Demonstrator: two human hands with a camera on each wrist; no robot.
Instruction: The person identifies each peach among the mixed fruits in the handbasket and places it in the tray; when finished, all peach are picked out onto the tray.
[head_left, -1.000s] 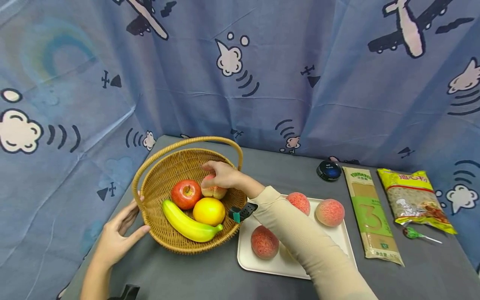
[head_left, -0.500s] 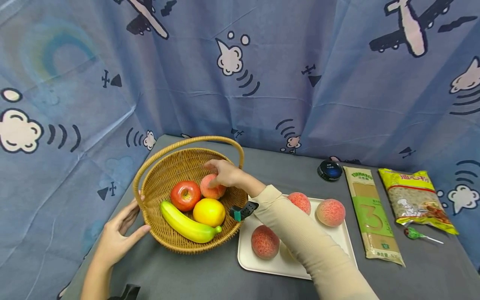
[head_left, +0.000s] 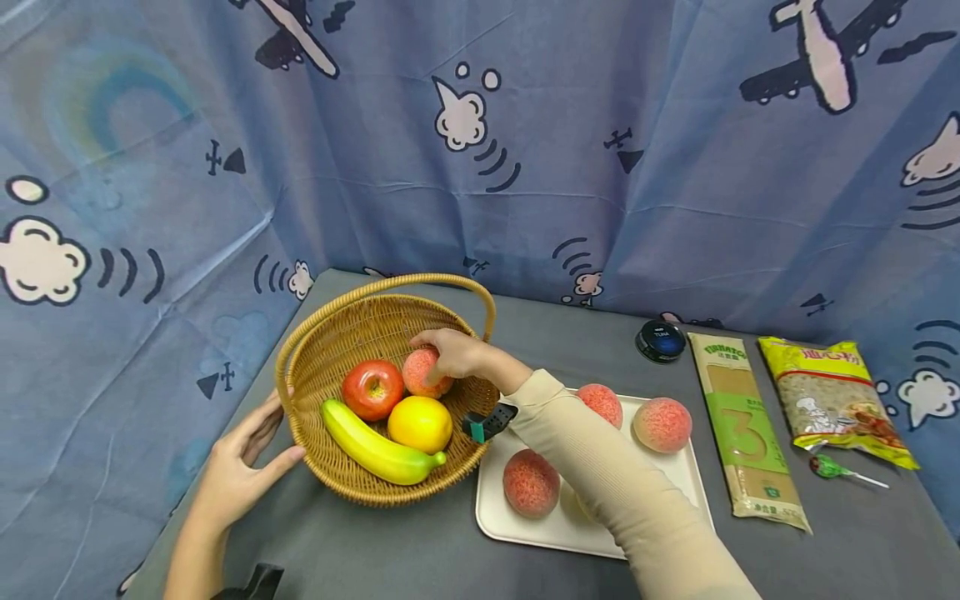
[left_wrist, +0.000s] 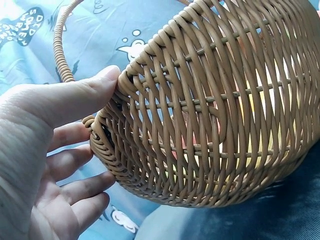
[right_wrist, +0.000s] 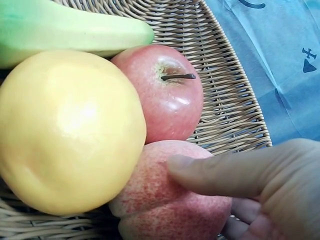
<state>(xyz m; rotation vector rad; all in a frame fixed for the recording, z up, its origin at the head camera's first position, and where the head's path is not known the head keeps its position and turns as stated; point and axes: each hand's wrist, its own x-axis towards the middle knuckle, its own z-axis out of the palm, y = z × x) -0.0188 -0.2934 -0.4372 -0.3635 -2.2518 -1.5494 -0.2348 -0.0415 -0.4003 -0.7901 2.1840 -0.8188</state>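
A wicker basket (head_left: 352, 333) (left_wrist: 215, 115) (right_wrist: 230, 115) with a hoop handle stands on the grey table. It holds a red apple (head_left: 372, 389) (right_wrist: 165, 100), a yellow-orange citrus fruit (head_left: 420, 423) (right_wrist: 65, 130), a banana (head_left: 378, 452) (right_wrist: 65, 30) and a peach (head_left: 418, 372) (right_wrist: 165, 210). My right hand (head_left: 450, 354) (right_wrist: 250, 185) reaches into the basket and grips that peach, thumb on top, as it rests beside the apple. My left hand (head_left: 243, 462) (left_wrist: 65, 125) lies against the basket's outer left wall, thumb on the rim and fingers straight.
A white tray (head_left: 675, 475) right of the basket carries three more peaches, the nearest (head_left: 531, 483) by my forearm. Further right lie a pasta packet (head_left: 742, 429), a yellow bag (head_left: 828, 400), a lollipop (head_left: 832, 468) and a black round device (head_left: 660, 340). A blue patterned curtain surrounds the table.
My right hand has lowered the peach deeper into the basket, beside the apple. The basket has shifted slightly to the right, with my left hand following.
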